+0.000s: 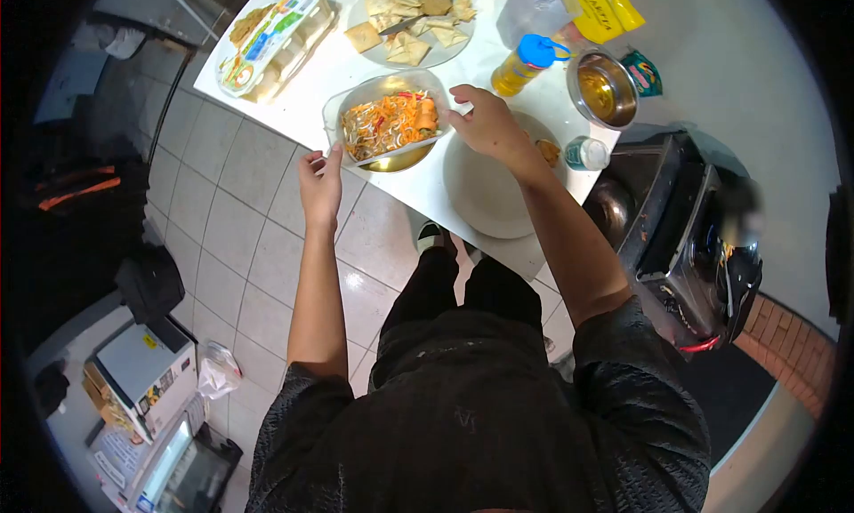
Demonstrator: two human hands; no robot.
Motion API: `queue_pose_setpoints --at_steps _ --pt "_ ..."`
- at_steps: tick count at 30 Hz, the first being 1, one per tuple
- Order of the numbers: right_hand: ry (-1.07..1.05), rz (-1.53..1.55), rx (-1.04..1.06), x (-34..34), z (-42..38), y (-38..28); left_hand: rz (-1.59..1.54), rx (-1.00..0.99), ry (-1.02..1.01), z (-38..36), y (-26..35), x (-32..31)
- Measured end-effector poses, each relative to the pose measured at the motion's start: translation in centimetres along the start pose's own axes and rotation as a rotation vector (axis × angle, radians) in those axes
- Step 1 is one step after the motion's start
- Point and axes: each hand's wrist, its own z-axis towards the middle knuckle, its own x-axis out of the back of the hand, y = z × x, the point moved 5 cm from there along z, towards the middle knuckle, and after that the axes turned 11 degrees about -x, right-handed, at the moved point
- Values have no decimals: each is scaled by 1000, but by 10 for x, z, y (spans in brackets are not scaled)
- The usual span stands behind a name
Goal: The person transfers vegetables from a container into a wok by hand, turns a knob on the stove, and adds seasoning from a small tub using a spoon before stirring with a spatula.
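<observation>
A clear plastic container point(334, 113) holding shredded carrot, white sprouts and an orange chunk stands at the table's near edge. A shiny gold-toned bowl surface point(400, 161) shows below its front side. My left hand point(321, 182) is at the container's left front corner, thumb by the rim, the other fingers bent and apart from the thumb. On the opposite side, my right hand point(487, 126) has its thumb close to the container's right rim and its index finger stretched out. Whether either thumb presses on the rim is hard to tell. Beneath my right forearm lies a large pale round plate point(489, 197).
Behind the container are a plate point(356, 22) of folded pastry pieces with a spoon, and an egg carton point(271, 46). To the right stand a blue-capped bottle point(525, 67), a metal bowl point(603, 91) of yellow liquid, a white-lidded jar point(587, 154) and a yellow bag point(605, 9).
</observation>
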Motion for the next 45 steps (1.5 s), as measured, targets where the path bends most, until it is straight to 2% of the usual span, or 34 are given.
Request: queue_pose_setpoints --at_steps 1,3,4,5,7,8,11,13,15,17,19,20,21,22,23,25,28,31,35,39,41,43,45 --pt "24 1 -10 11 -6 -4 -1 -18 -18 -7 11 2" --pt "-77 121 -55 35 -20 -8 -60 -181 13 -17 41 2" --pt "-42 150 -72 50 -31 -9 -105 -255 34 -22 51 -3" --pt "12 145 -102 67 -42 -8 -118 -283 -20 -25 60 -10" --pt "-33 174 -138 96 -68 0 -319 -348 -159 -33 78 -31" --pt "30 178 -77 117 -82 2 -331 -371 -222 -39 92 -46" --pt "163 133 -187 171 -128 35 -433 -356 -434 -61 125 -95" --pt "376 51 -252 212 -169 53 -392 -423 -526 -81 148 -134" --pt "485 -9 -385 251 -217 72 -375 -431 -620 -111 171 -170" --pt "648 14 -364 285 -266 86 -412 -483 -807 -145 191 -207" --pt "655 -153 -591 320 -314 92 -418 -473 -890 -179 210 -234" --pt "675 -157 -602 333 -336 102 -343 -473 -950 -195 214 -248" --pt "768 -170 -691 348 -361 116 -268 -475 -1002 -211 218 -261" --pt "856 -179 -774 361 -385 132 -243 -559 -1009 -228 226 -268" --pt "859 -175 -774 370 -405 149 -241 -563 -1010 -244 231 -274" --pt "1018 -334 -947 397 -445 184 -276 -512 -1059 -276 239 -287" --pt "979 -312 -1032 431 -475 229 -276 -539 -1017 -309 244 -307" --pt "957 -369 -1039 456 -472 270 -284 -492 -978 -345 236 -326" --pt "821 -189 -817 473 -441 324 -269 -457 -887 -388 229 -344" --pt "691 -220 -740 496 -410 318 -309 -446 -794 -427 248 -338" --pt "582 -254 -788 503 -394 314 -301 -413 -744 -435 253 -325" --pt "581 -278 -778 517 -379 298 -303 -364 -674 -431 254 -315" --pt "300 -440 -735 518 -350 304 -313 -358 -647 -428 256 -309"
